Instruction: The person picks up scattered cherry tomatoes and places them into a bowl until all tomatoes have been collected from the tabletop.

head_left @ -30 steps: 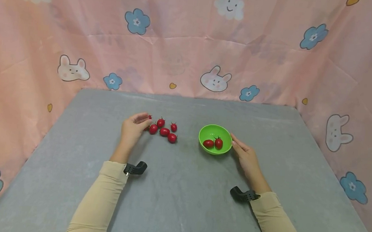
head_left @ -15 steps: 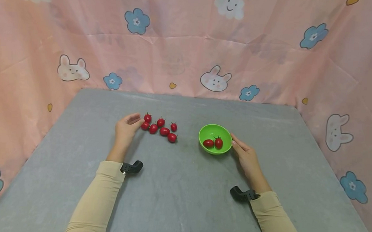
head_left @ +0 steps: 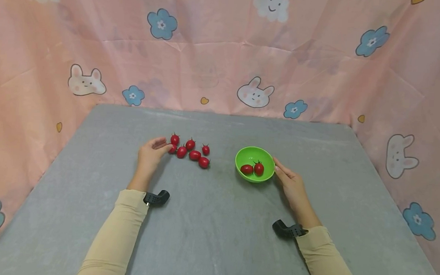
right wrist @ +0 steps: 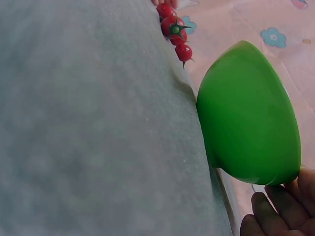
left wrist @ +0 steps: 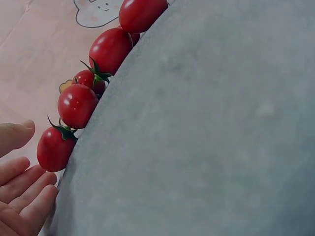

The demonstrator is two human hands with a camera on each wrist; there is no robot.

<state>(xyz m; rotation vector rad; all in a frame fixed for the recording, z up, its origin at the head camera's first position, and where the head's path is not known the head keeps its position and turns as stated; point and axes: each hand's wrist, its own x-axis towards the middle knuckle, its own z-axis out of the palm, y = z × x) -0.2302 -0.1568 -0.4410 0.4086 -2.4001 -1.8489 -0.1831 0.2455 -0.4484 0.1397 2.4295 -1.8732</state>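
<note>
Several red cherry tomatoes (head_left: 181, 152) lie in a loose cluster on the grey table, some with green stems. My left hand (head_left: 151, 158) is at the cluster's left end, thumb and fingers parted around the leftmost tomato (left wrist: 55, 150). In the left wrist view a gap shows between the thumb (left wrist: 17, 136) and that tomato. A green bowl (head_left: 250, 155) stands upright right of the cluster, with two tomatoes (head_left: 258, 169) inside. My right hand (head_left: 294, 194) holds the bowl's right rim between thumb and fingers; the right wrist view shows the fingers (right wrist: 283, 209) beneath its edge.
The grey table (head_left: 214, 225) reaches back to a pink patterned cloth (head_left: 209, 57), which hangs behind it and along both sides. A black strap-mounted device (head_left: 157, 198) is on the left wrist, and a similar device (head_left: 289, 230) is on the right.
My left hand has drawn back leftward from over the cluster, uncovering the left tomatoes, then edged slightly right toward the leftmost one. My right hand and the bowl have stayed in place.
</note>
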